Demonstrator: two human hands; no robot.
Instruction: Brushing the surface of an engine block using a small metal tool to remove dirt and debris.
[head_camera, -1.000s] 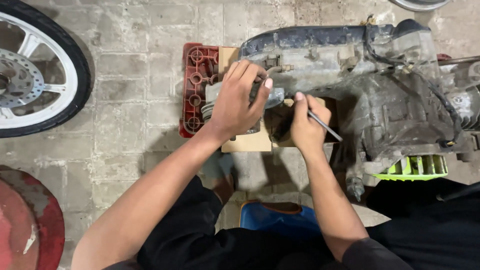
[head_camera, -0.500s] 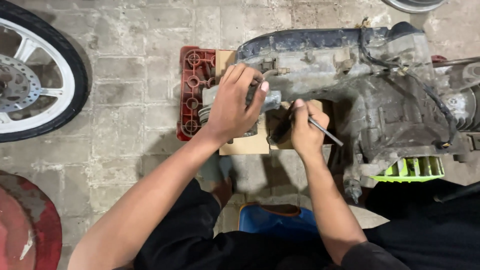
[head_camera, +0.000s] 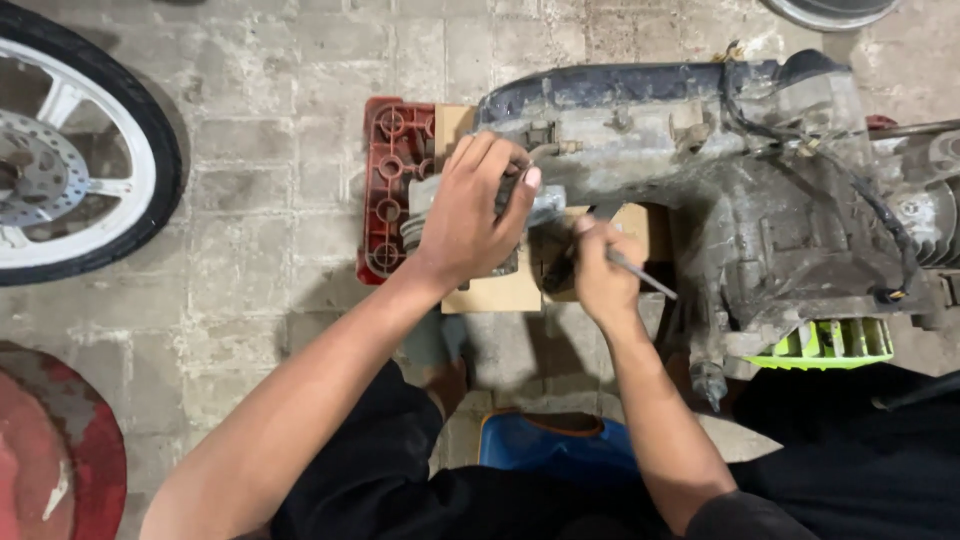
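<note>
The cylinder (head_camera: 440, 215) is steadied by the left hand (head_camera: 470, 215), its grip closed over it, while a thin tool (head_camera: 640, 273) is pinched in the right hand (head_camera: 600, 275) against the engine (head_camera: 760, 200), which is propped on a crate (head_camera: 395, 190) for access.

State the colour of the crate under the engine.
Red crate, seen in the head view.

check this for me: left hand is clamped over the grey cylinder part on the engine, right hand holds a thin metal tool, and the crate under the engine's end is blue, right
Not quite: the crate is red, as the head view shows. The rest stands: the left hand covers the grey cylinder part of the engine, and the right hand holds a thin metal tool.
</note>
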